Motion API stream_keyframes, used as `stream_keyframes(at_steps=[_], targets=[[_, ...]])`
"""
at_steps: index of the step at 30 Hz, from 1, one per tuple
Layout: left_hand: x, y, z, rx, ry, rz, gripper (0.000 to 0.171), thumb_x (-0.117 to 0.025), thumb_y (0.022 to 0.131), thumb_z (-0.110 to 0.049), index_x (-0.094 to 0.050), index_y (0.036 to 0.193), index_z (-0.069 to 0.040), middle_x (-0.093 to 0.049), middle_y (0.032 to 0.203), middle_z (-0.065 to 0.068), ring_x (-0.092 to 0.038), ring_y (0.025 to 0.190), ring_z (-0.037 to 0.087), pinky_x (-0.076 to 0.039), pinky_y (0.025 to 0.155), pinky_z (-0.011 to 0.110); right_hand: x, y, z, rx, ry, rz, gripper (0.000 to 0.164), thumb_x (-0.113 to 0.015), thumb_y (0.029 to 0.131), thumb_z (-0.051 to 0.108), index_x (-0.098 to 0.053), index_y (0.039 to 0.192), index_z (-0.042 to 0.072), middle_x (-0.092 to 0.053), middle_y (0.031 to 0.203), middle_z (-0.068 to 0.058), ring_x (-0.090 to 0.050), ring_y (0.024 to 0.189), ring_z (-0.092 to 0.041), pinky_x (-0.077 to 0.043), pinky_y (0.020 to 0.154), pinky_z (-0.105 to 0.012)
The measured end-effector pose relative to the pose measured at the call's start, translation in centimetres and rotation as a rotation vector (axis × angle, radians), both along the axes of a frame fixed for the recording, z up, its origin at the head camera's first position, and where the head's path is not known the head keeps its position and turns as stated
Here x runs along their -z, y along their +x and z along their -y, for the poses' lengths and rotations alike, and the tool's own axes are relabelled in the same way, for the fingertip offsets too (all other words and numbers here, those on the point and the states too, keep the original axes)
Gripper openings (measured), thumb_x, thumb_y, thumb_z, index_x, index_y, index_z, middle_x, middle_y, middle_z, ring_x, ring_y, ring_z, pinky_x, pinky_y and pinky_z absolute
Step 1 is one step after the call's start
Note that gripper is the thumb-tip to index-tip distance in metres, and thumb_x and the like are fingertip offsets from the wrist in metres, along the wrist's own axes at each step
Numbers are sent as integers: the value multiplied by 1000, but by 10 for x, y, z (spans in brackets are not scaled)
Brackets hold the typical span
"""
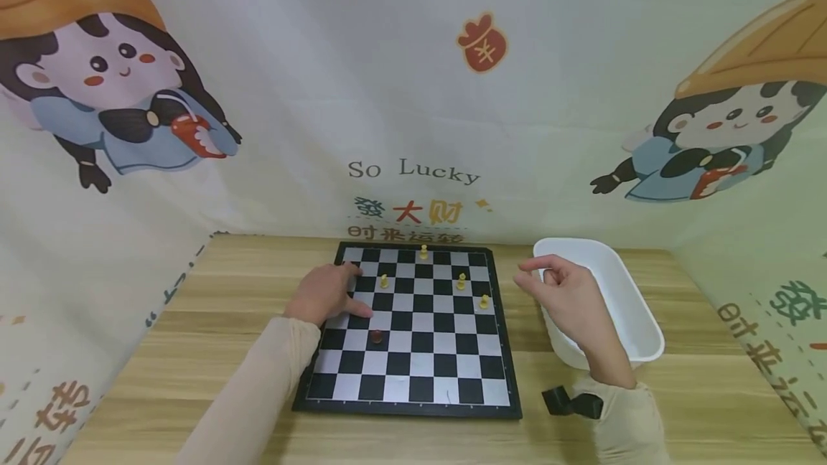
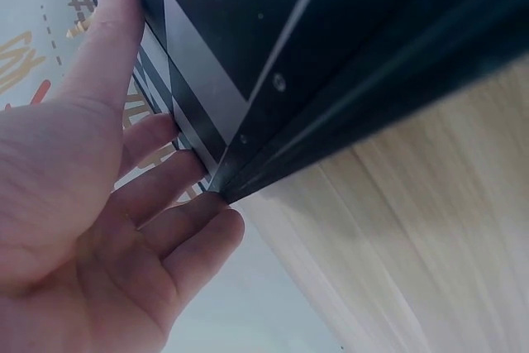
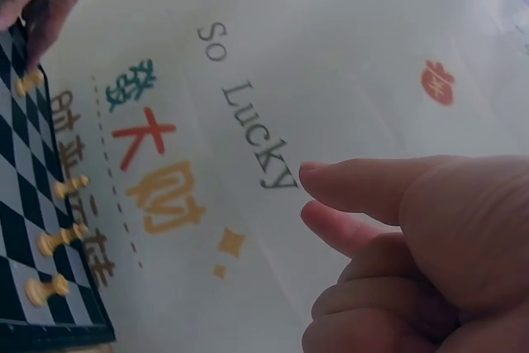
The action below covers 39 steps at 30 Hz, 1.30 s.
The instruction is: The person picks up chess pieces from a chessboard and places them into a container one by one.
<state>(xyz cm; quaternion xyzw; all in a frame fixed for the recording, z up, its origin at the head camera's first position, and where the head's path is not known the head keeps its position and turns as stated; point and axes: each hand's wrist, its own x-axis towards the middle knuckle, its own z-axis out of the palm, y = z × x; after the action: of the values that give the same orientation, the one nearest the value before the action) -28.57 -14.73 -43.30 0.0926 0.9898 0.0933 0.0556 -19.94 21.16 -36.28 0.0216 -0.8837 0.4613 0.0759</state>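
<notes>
My left hand [image 1: 323,294] rests at the left side of a black-and-white chessboard [image 1: 422,364]. Its thumb [image 2: 120,6] lies over the squares while the other fingers, slightly bent, are at the board's edge in the left wrist view. Several small yellow chess pieces stand on the far half, among them one at the back edge [image 1: 423,252] and one near the right edge [image 1: 484,301]. A dark red piece [image 1: 377,336] is on the left, nearer side. Over the white tub's left rim hovers my right hand [image 1: 568,300], thumb and index fingertips slightly apart, holding nothing.
The white plastic tub [image 1: 636,307] stands right of the board on the wooden table [image 1: 213,285]. A black band [image 1: 571,403] is at the right sleeve. Behind the table hangs a printed cloth [image 1: 291,92] with cartoon figures and lettering.
</notes>
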Motion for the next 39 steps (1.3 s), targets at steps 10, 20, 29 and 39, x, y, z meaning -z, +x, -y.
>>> stream_keyframes(at_steps=[10, 20, 29, 39], targets=[[-2, -3, -5, 1, 4, -2, 94, -90, 68, -54, -58, 143, -6, -71, 125, 19, -66, 101, 28, -55, 103, 48, 7, -3, 32, -85, -25, 49, 27, -78, 90, 25, -74, 112, 8, -35, 58, 6, -35, 53, -11, -30, 50, -25], [1, -4, -2, -36, 9, 27, 98, -90, 67, -54, -55, 145, -6, -66, 135, 20, -65, 119, 34, -52, 109, 50, 3, -6, 62, -191, -38, -8, 24, -77, 90, 19, -75, 111, 7, -35, 56, 5, -33, 48, -9, -29, 46, -23], [2, -1, -3, -36, 6, 36, 99, -89, 68, -55, -54, 146, -6, -64, 139, 21, -63, 125, 36, -50, 110, 51, 7, -9, 86, -227, -92, 41, 23, -77, 91, 20, -74, 111, 10, -35, 55, 4, -34, 46, -12, -30, 46, -22], [0, -1, -2, -42, 15, 25, 98, -89, 68, -55, -55, 146, -7, -65, 137, 20, -64, 124, 36, -51, 109, 50, 14, -5, 115, -254, -98, 80, 22, -79, 89, 23, -75, 107, 13, -35, 54, 5, -34, 45, -13, -27, 44, -23]])
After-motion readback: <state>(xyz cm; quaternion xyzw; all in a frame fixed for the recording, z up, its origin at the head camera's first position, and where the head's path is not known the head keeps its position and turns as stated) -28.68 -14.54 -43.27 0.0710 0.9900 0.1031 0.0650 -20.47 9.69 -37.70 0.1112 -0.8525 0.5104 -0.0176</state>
